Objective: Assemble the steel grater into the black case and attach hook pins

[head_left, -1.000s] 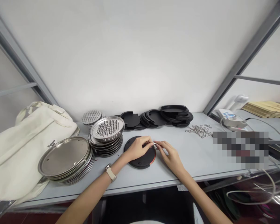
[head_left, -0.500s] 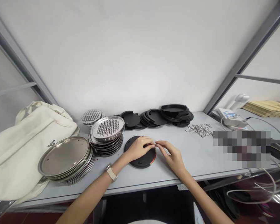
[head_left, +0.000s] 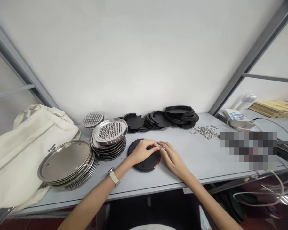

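Note:
A round black plastic disc [head_left: 141, 166] lies on the grey table, a red-orange edge showing on its right side. Over its upper right rim, my left hand [head_left: 144, 150] is closed, thumb and fingers pinched at a small silvery metal clip [head_left: 163, 147]. My right hand [head_left: 173, 161] meets it from the right, its fingers closed round the same clip. Only the clip's end shows; the fingers cover the rest. Just left of the disc, round metal grater plates [head_left: 110, 131] are stacked.
Large round metal plates [head_left: 67, 161] are piled at the left, before a cream cloth bag [head_left: 26, 153]. More black discs [head_left: 179, 110] lie along the wall. A heap of metal clips [head_left: 205, 131] is at the right, near a white device [head_left: 236, 118] with cables.
My right hand has turned and drawn closer to my left, its fingers now beside the left fingertips. More of the metal clip shows. The disc has hardly moved.

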The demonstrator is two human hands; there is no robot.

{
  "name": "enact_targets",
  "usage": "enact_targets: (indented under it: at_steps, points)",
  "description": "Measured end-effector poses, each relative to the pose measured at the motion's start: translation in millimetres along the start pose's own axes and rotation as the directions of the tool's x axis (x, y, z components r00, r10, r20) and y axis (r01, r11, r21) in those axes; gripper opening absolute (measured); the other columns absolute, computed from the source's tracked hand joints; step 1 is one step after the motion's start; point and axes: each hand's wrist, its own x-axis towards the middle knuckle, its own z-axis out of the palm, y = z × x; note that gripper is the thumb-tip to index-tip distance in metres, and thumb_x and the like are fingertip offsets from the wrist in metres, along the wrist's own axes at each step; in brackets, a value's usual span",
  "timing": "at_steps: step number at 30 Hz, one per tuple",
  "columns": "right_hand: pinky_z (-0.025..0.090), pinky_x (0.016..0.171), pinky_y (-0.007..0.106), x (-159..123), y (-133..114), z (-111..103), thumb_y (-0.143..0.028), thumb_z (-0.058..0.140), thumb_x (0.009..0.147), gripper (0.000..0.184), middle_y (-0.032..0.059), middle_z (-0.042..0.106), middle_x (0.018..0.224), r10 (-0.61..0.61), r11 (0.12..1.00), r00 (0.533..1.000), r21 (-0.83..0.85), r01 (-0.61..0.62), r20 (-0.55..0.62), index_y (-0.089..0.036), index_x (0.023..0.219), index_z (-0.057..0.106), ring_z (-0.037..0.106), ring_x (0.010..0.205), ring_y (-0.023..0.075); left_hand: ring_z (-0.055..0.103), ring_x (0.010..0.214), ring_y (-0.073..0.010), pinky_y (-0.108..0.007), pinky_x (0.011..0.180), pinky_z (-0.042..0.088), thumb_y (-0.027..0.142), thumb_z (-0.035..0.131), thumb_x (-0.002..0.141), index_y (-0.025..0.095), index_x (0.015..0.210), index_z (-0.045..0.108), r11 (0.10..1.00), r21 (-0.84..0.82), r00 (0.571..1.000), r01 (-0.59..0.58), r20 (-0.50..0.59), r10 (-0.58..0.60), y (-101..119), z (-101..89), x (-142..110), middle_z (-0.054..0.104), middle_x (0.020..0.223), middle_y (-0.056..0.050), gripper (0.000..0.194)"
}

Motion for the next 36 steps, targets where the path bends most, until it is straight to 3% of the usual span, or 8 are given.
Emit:
enact_targets:
  at_steps: [5,9,16,21,26,36]
  points:
    - [0.048,0.081,0.034,-0.3,1.9,-2.9,-0.031,0.046,0.09,0.02,0.0071,0.06,0.093,0.047,0.999,0.982,0.004,-0.047,-0.182,-0.019,0.105,0.051,0.059,0.088,0.0193,0.056,0.072,-0.0125,-0.023,0.069,0.04,0.028,0.055,0.086,0.016,0.077,0.064,0.998,0.008,0.997,0.066,-0.046,-0.065,-0.1,-1.5,0.5,0.064,0.076,0.0,0.017]
    - [0.049,0.075,0.031,-1.0,4.8,-1.9,-0.031,0.046,0.09,0.013,0.005,0.063,0.084,0.055,0.998,0.979,0.027,-0.051,-0.196,-0.02,0.092,0.053,0.06,0.079,0.0178,0.056,0.071,-0.0133,-0.024,0.068,0.041,0.029,0.054,0.086,0.016,0.078,0.064,0.996,0.023,0.996,0.088,-0.029,-0.087,0.1,-0.9,0.6,0.064,0.075,-0.001,0.018]
    - [0.05,0.075,0.031,-2.1,4.5,-1.2,-0.033,0.045,0.09,0.016,0.0046,0.065,0.085,0.038,0.999,0.987,0.043,-0.032,-0.156,-0.021,0.087,0.055,0.062,0.079,0.0182,0.055,0.072,-0.0132,-0.024,0.069,0.04,0.028,0.052,0.087,0.017,0.077,0.062,0.997,0.053,0.998,0.063,0.016,-0.064,1.0,-0.5,0.0,0.063,0.076,0.0,0.019]
    - [0.049,0.076,0.031,-3.0,2.3,-0.3,-0.033,0.044,0.091,0.017,0.0057,0.065,0.089,0.014,1.0,0.993,0.027,-0.011,-0.12,-0.021,0.094,0.056,0.063,0.082,0.0188,0.053,0.072,-0.0132,-0.024,0.068,0.039,0.029,0.049,0.088,0.016,0.075,0.061,0.994,0.08,0.997,0.072,0.021,-0.074,2.1,-1.1,0.2,0.062,0.074,0.0,0.021]
    - [0.048,0.076,0.031,-1.0,2.3,-2.2,-0.032,0.043,0.091,0.018,0.0052,0.064,0.085,0.069,0.996,0.986,0.06,-0.061,-0.154,-0.02,0.092,0.056,0.061,0.08,0.0183,0.053,0.071,-0.0126,-0.024,0.066,0.038,0.028,0.053,0.086,0.017,0.074,0.06,0.995,0.076,0.998,0.057,0.035,-0.06,1.2,-0.5,0.2,0.061,0.073,0.001,0.018]
    - [0.048,0.078,0.033,1.6,-1.2,-6.4,-0.033,0.047,0.09,0.017,0.0051,0.061,0.087,0.043,0.989,0.993,0.147,-0.026,-0.113,-0.021,0.089,0.058,0.058,0.084,0.0189,0.052,0.069,-0.0126,-0.024,0.067,0.04,0.033,0.057,0.083,0.017,0.074,0.062,0.997,0.055,0.996,0.059,0.069,-0.063,-2.9,0.2,-1.3,0.058,0.071,0.0,0.019]
